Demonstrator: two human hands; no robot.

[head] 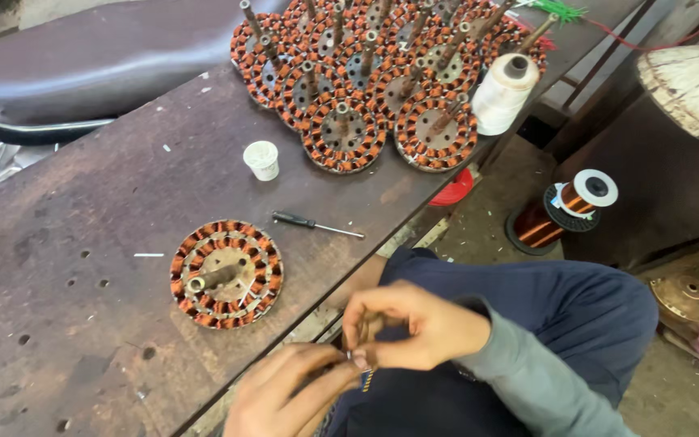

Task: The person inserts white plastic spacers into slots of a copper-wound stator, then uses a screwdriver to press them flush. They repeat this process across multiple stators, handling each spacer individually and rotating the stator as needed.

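Hands: left hand and right hand pinch small unclear item together | off brown perforated workbench edge | copper-wound round stator nearby.

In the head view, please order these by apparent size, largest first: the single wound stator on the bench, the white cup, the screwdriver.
1. Single wound stator, clearly the largest.
2. Screwdriver, long but very thin.
3. White cup, shorter; it also lies farther from the camera, so second and third are uncertain.

A motor-rewinding workshop is shown. Copper-wound stators are stacked on a worn, drilled workbench, w/ a screwdriver laid nearby. A copper wire spool is kept on the dirt floor.
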